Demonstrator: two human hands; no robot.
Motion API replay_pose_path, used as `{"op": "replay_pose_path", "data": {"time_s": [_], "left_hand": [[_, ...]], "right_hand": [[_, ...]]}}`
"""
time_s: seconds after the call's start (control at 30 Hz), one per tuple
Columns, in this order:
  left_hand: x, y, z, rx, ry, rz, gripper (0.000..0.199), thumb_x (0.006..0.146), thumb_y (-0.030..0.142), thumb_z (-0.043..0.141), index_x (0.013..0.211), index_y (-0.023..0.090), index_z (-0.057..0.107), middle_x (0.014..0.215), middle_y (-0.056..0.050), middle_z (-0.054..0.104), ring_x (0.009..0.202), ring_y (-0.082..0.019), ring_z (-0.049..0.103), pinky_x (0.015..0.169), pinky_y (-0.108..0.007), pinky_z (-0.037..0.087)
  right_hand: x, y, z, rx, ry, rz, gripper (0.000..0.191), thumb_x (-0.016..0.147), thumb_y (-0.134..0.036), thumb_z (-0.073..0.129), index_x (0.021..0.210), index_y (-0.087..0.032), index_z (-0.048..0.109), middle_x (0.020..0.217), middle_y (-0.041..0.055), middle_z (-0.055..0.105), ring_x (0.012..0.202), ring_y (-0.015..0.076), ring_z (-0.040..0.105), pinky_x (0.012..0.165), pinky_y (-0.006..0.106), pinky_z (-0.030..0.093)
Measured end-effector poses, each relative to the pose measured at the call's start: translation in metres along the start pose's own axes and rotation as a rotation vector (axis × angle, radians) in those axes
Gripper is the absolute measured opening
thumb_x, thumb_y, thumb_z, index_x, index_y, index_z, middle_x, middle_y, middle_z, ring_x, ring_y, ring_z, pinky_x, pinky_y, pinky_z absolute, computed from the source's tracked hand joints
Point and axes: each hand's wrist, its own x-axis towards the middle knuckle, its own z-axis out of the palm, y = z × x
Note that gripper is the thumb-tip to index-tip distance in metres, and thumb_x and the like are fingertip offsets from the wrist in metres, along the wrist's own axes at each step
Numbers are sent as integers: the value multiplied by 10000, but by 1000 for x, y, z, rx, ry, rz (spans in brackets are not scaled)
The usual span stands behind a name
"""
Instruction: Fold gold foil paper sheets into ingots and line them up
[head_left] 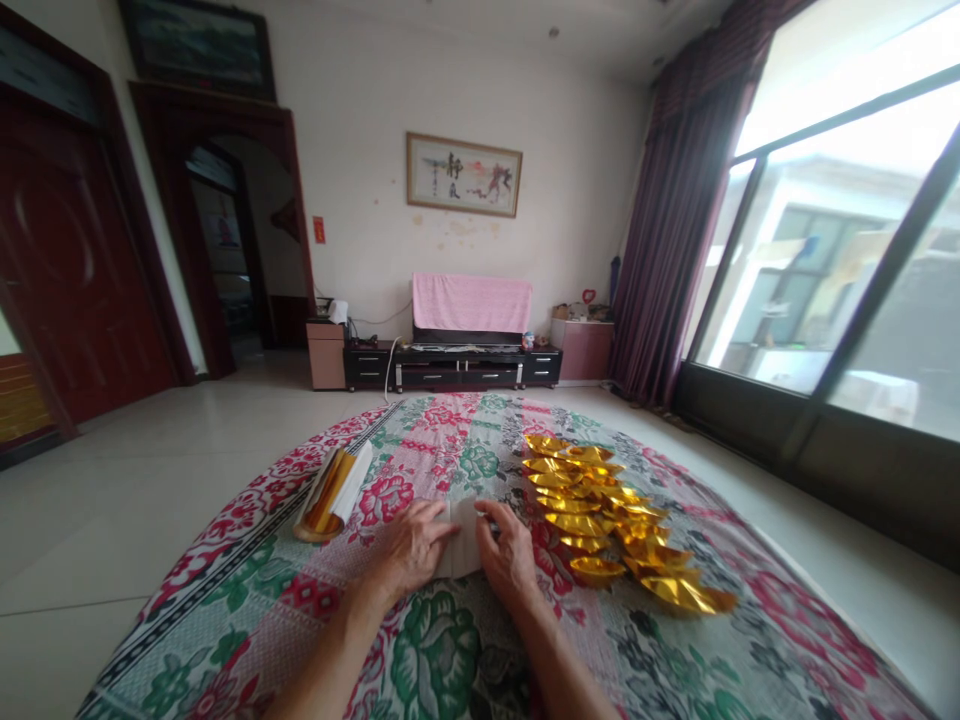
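Observation:
A small white sheet of paper [463, 550] lies on the flowered tablecloth [435, 640] between the two hands. My left hand [417, 545] rests on the sheet's left side, its fingers bent toward the middle. At the right side of the sheet, my right hand [506, 545] is curled with thumb and fingers pressed together on the paper's edge. Several folded gold paper boats [574, 524] stand in rows to the right of my right hand. Left of my left hand lies a curled stack of gold and white sheets [330, 495].
The round table ends ahead at a tiled floor [225, 420]. Beyond it stand a low black cabinet [457, 375] and a screen under a pink cloth [472, 302]. Windows and a purple curtain [652, 230] are on the right, a dark red door [67, 230] on the left.

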Motion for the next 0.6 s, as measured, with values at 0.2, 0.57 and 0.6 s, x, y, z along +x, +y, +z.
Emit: {"op": "replay_pose_path", "data": {"time_s": [0.2,0.57,0.6], "left_hand": [[1,-2,5,-19,-5,11,331,809,175,449,1040,279,663,1208,-38,569,1111,-207,470,974,-391,379],[1,-7,12,-200,67,-58,469,756,138,460,1218,201,509,1158,-71,589,1082,-198,513,979,-369,395],[0,-8,12,-220,67,-80,516,754,138,456,1266,204,459,1206,-74,564,1117,-198,499,994,-372,385]], "right_hand": [[1,-4,-1,65,-34,-44,266,819,-222,395,953,-185,622,924,39,666,853,145,607,765,223,440],[-3,-19,-4,-42,-237,-133,212,765,-148,457,881,-232,613,862,-5,670,843,139,599,763,215,398],[-4,-20,-5,-71,-248,-133,187,778,-165,460,860,-233,614,848,-4,664,841,141,593,761,219,391]]}}
